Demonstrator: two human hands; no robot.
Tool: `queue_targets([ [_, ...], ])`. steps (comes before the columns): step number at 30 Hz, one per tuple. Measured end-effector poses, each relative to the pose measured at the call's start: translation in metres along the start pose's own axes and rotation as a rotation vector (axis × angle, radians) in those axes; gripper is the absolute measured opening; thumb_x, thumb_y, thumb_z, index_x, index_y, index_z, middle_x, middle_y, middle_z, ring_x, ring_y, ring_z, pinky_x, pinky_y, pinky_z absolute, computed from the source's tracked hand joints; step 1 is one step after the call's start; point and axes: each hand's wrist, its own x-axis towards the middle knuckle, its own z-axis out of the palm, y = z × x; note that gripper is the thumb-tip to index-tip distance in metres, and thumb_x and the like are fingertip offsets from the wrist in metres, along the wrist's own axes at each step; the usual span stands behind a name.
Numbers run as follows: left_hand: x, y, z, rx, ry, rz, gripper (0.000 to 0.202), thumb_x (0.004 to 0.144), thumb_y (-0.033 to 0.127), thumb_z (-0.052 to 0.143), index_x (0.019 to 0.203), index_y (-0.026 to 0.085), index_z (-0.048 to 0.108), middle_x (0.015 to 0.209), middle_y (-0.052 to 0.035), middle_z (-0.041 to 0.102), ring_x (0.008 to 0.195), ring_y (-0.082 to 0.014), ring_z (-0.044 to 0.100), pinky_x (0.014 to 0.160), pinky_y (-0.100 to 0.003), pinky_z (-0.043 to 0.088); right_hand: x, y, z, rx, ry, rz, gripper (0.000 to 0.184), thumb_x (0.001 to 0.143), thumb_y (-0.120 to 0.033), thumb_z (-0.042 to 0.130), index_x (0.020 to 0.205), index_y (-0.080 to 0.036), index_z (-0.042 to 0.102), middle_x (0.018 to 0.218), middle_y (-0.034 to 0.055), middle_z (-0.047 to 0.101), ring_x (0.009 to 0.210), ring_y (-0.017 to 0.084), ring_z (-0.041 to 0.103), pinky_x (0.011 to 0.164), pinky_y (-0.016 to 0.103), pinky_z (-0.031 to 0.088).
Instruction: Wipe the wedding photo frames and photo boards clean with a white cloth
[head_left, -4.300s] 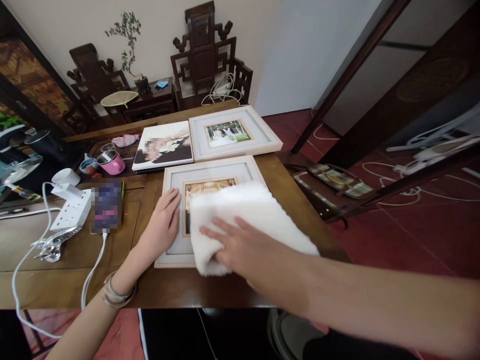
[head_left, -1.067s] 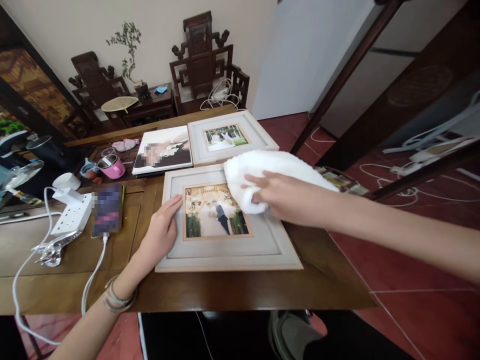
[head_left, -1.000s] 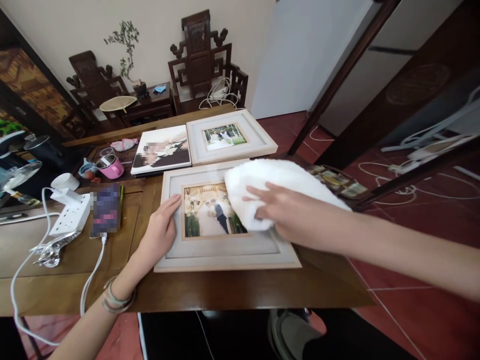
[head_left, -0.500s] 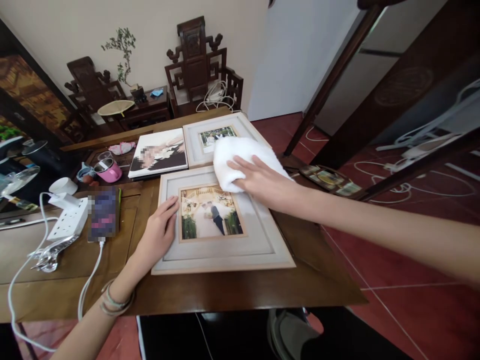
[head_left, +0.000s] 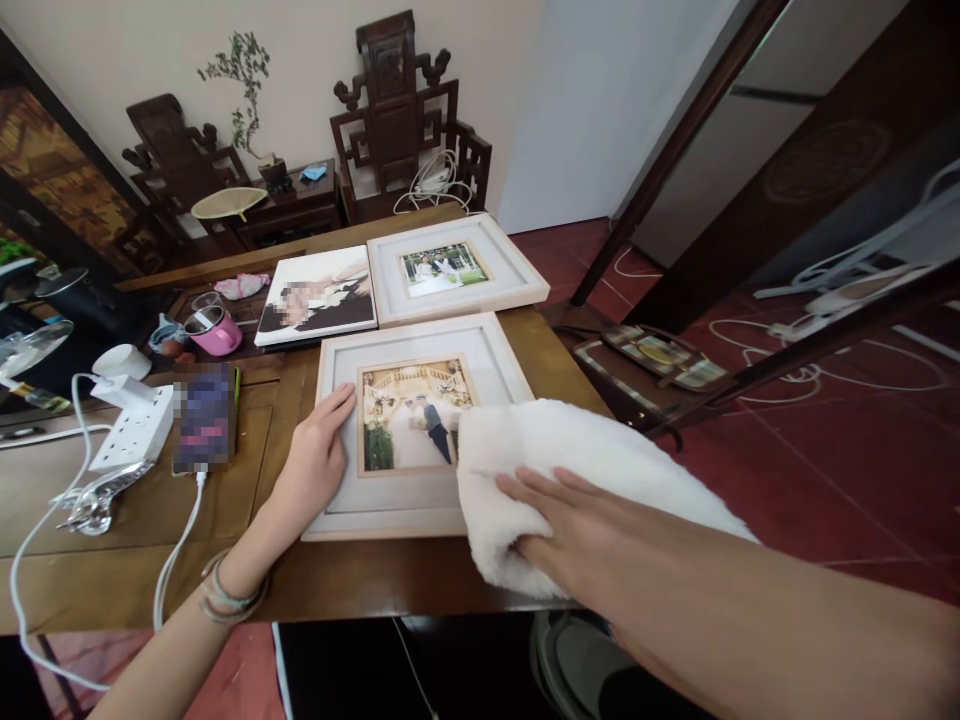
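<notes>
The work surface is a brown wooden table (head_left: 382, 585) on a red tiled floor (head_left: 795, 480); a carved chair (head_left: 390, 110) stands beyond it, by the wall (head_left: 300, 60). The framed photo (head_left: 412, 415) lies flat near the table's front edge. The left hand (head_left: 311, 465) rests on its left border, fingers extended. The right hand (head_left: 559, 520) holds a white cloth (head_left: 585, 440) over the lower right corner. Relative to the preceding frame, the cloth has moved toward the person — the rear frame (head_left: 521, 270) is now uncovered.

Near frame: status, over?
Left hand on near frame, left side. Right hand holding cloth. Cloth hides frame's lower right corner.
</notes>
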Motion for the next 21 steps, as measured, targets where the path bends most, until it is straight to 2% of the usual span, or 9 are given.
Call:
queue_targets([
  [3,0.000,0.000,-0.001,0.006,-0.021,-0.005,0.054,0.083,0.002,0.035,0.130,0.010,0.060,0.141,-0.0150,0.055,0.133,-0.0254,0.050,0.114,-0.048,0.038,0.008,0.017,-0.006,0.045,0.048,-0.007,0.040,0.064,-0.011,0.064,0.102,-0.021,0.071,0.127,0.0163,0.063,0.115,0.035,0.059,0.096,0.049,0.047],
  [6,-0.001,-0.001,-0.002,0.001,-0.033,0.000,0.053,0.083,0.002,0.035,0.130,0.007,0.059,0.141,-0.0170,0.054,0.134,-0.0260,0.050,0.115,-0.047,0.038,0.036,0.051,-0.025,-0.078,0.092,0.029,0.050,0.064,0.006,0.053,0.107,-0.014,0.069,0.133,0.0205,0.058,0.127,0.032,0.051,0.103,0.046,0.043],
  [8,-0.001,-0.001,-0.002,-0.009,-0.033,0.004,0.054,0.083,0.002,0.035,0.131,0.008,0.059,0.142,-0.0164,0.054,0.134,-0.0259,0.049,0.115,-0.047,0.037,0.062,0.073,-0.034,-0.194,0.077,0.036,0.052,0.065,0.008,0.052,0.111,-0.009,0.068,0.141,0.0254,0.049,0.134,0.037,0.042,0.104,0.053,0.040],
  [10,-0.001,-0.001,-0.003,-0.019,-0.030,0.004,0.054,0.083,0.002,0.036,0.132,0.010,0.059,0.142,-0.0148,0.055,0.135,-0.0254,0.049,0.115,-0.047,0.037,0.085,0.089,-0.036,-0.301,0.101,0.023,0.049,0.070,0.008,0.052,0.113,-0.008,0.068,0.148,0.0248,0.042,0.139,0.040,0.033,0.106,0.060,0.035],
  [12,-0.001,-0.001,-0.003,-0.021,-0.026,0.004,0.054,0.083,0.002,0.037,0.131,0.010,0.059,0.141,-0.0151,0.055,0.134,-0.0254,0.049,0.115,-0.047,0.037,0.100,0.094,-0.033,-0.360,0.101,0.007,0.044,0.074,0.007,0.053,0.111,-0.009,0.069,0.148,0.0235,0.042,0.140,0.040,0.032,0.107,0.062,0.030],
  [14,-0.001,-0.001,-0.002,-0.019,-0.019,0.005,0.053,0.083,0.002,0.036,0.130,0.007,0.059,0.140,-0.0172,0.056,0.133,-0.0258,0.050,0.114,-0.047,0.038,0.104,0.087,-0.029,-0.379,0.069,0.006,0.039,0.075,0.006,0.055,0.108,-0.008,0.071,0.147,0.0244,0.044,0.138,0.040,0.035,0.109,0.061,0.029],
  [16,0.000,-0.001,-0.002,-0.018,-0.013,0.003,0.052,0.084,0.003,0.035,0.130,0.005,0.059,0.140,-0.0185,0.056,0.133,-0.0259,0.050,0.114,-0.046,0.038,0.096,0.072,-0.025,-0.379,0.044,0.017,0.036,0.074,0.004,0.057,0.105,-0.008,0.072,0.145,0.0257,0.045,0.135,0.041,0.040,0.109,0.058,0.029],
  [19,0.000,0.000,-0.001,-0.013,-0.015,-0.007,0.052,0.084,0.003,0.036,0.131,0.008,0.058,0.141,-0.0162,0.055,0.134,-0.0246,0.049,0.115,-0.046,0.037,0.070,0.041,-0.028,-0.303,0.007,-0.012,0.031,0.073,-0.001,0.062,0.101,-0.010,0.074,0.140,0.0260,0.050,0.131,0.041,0.045,0.107,0.055,0.034],
  [21,-0.001,0.000,-0.001,-0.008,-0.021,-0.010,0.053,0.085,0.004,0.036,0.132,0.011,0.058,0.141,-0.0149,0.056,0.134,-0.0240,0.049,0.115,-0.046,0.037,0.051,0.021,-0.031,-0.195,-0.052,-0.044,0.028,0.070,-0.011,0.068,0.097,-0.011,0.075,0.137,0.0266,0.054,0.127,0.043,0.048,0.103,0.054,0.040],
])
